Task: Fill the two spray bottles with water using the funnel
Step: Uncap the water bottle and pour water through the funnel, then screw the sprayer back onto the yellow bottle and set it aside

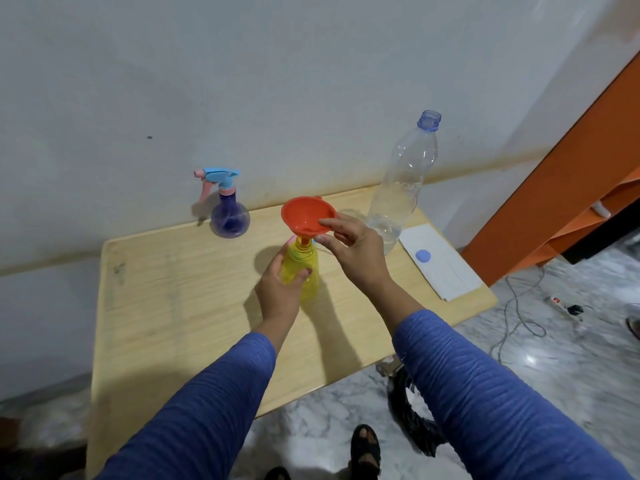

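My left hand (281,285) gripped the yellow spray bottle (300,268) so it wouldn't tip, while my right hand (353,247) pinched the orange funnel (306,216) steady in its neck.

The yellow spray bottle (300,268) is gripped around its body by the left hand (278,289). The orange funnel (307,216), stem seated in the bottle neck, is pinched at its rim by the right hand (353,251). Beyond that pinch, an uncapped clear bottle (401,181) is seen upright.
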`<action>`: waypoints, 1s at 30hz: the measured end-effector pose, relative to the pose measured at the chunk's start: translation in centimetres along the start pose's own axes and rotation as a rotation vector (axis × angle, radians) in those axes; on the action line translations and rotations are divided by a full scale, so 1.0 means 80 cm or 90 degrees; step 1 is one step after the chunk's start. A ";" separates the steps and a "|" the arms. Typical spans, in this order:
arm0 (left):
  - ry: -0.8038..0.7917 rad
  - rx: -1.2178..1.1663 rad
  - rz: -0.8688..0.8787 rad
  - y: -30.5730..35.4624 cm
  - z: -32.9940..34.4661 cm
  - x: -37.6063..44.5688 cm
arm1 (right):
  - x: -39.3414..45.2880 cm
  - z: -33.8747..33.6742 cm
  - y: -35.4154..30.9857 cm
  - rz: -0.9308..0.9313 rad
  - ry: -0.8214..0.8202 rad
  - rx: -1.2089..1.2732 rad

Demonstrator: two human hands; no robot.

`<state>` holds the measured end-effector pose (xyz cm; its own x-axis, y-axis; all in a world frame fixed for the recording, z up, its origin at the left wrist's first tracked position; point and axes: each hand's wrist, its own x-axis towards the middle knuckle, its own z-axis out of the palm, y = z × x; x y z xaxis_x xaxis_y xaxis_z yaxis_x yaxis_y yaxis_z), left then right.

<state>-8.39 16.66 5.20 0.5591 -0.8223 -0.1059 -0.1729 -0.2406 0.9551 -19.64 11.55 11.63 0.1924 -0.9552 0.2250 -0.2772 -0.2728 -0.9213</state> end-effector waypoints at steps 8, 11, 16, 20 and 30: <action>-0.009 -0.008 0.016 -0.001 -0.002 -0.002 | -0.002 -0.001 0.001 0.016 -0.011 -0.017; -0.009 -0.017 0.023 -0.003 -0.001 -0.001 | 0.003 -0.003 0.002 0.032 0.000 -0.013; -0.006 -0.043 0.031 -0.005 0.002 -0.002 | 0.033 -0.017 -0.007 0.030 0.048 0.015; 0.000 -0.061 0.038 -0.010 0.005 0.001 | 0.073 -0.021 0.001 0.023 0.063 0.029; 0.041 0.006 0.047 -0.037 0.018 0.012 | 0.163 0.021 0.099 0.152 0.009 0.031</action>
<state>-8.47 15.82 1.89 0.5961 -0.8028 -0.0168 -0.2225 -0.1852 0.9572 -17.73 -2.91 6.73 0.1131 -0.9936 0.0035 -0.2668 -0.0337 -0.9631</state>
